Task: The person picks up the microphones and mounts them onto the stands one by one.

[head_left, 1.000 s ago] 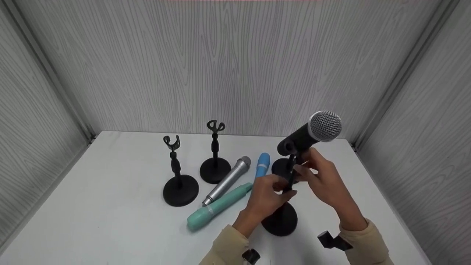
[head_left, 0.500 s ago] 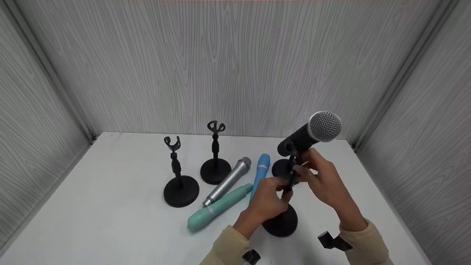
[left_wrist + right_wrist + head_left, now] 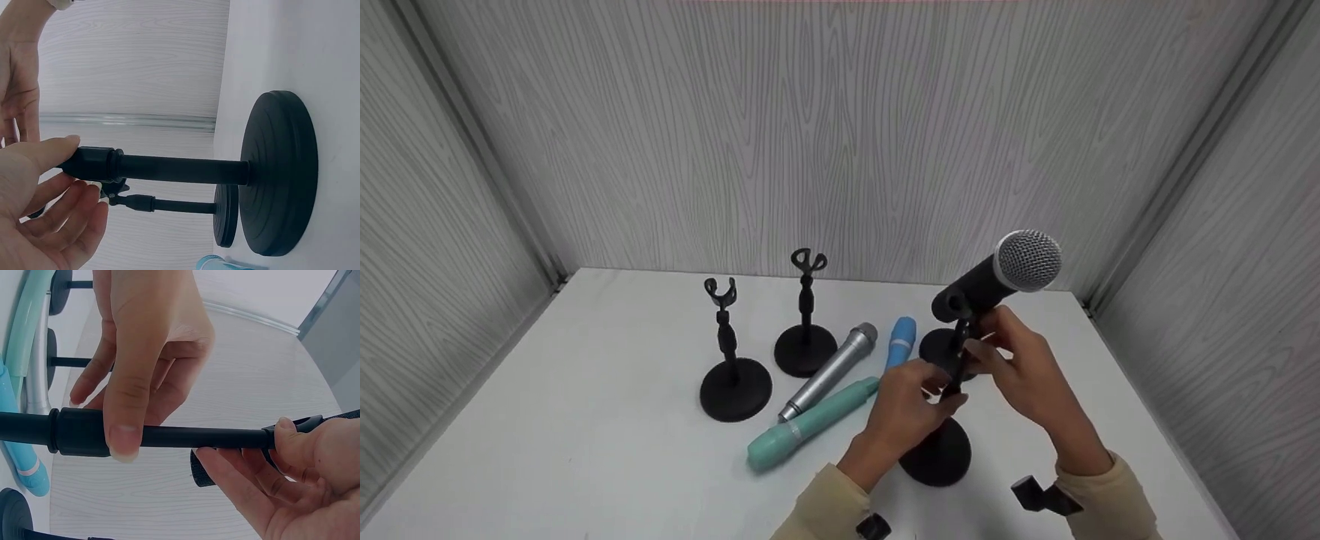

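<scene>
A black microphone with a silver mesh head (image 3: 1027, 260) lies tilted in the clip atop a black stand, whose round base (image 3: 936, 454) rests on the table. My left hand (image 3: 906, 405) pinches the thick collar of that stand (image 3: 84, 432) between thumb and fingers. Higher up, just under the clip, my right hand (image 3: 1020, 367) holds the thin upper rod (image 3: 205, 437) with thumb and fingertips. The left wrist view shows the stand's base (image 3: 281, 173) standing flat, its pole rising into my left hand (image 3: 50, 208).
Left of the hands lie a teal microphone (image 3: 810, 425), a silver one (image 3: 829, 373) and a blue one (image 3: 901, 343). Two stands with vacant clips (image 3: 736, 390) (image 3: 805, 351) stand further left; another stand's base (image 3: 941, 351) is behind my hands. Grey panels surround the table.
The left thumb and fingers shift slightly around the collar, closing in and then loosening a little. The right hand keeps its hold. The whole view has moved slightly.
</scene>
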`<control>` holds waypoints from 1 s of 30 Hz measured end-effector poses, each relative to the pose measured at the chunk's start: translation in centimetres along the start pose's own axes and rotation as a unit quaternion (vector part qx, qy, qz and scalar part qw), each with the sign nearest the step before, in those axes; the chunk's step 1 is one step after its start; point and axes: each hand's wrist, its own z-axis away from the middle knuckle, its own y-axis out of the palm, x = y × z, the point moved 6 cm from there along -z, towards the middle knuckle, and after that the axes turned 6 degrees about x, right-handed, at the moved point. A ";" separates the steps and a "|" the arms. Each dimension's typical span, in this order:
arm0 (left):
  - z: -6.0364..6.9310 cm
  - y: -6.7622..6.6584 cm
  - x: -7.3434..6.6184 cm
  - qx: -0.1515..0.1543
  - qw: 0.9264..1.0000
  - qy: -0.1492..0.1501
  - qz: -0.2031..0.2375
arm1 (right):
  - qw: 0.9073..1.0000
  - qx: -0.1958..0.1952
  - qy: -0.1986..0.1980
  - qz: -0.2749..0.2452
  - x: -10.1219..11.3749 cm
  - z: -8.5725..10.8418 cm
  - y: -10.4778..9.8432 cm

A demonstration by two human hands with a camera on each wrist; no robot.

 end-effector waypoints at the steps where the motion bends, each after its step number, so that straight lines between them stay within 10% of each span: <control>1: 0.0 0.0 0.0 0.002 1.000 0.001 0.002 | 1.000 0.000 -0.001 -0.001 0.0 0.0 0.0; 17: 0.1 0.3 -0.1 0.054 0.998 -0.005 0.028 | 1.000 0.003 -0.006 -0.006 -0.2 -0.1 0.2; 30: -0.2 0.2 -0.5 0.006 0.999 -0.008 -0.036 | 1.000 0.000 -0.011 -0.008 0.0 0.1 0.0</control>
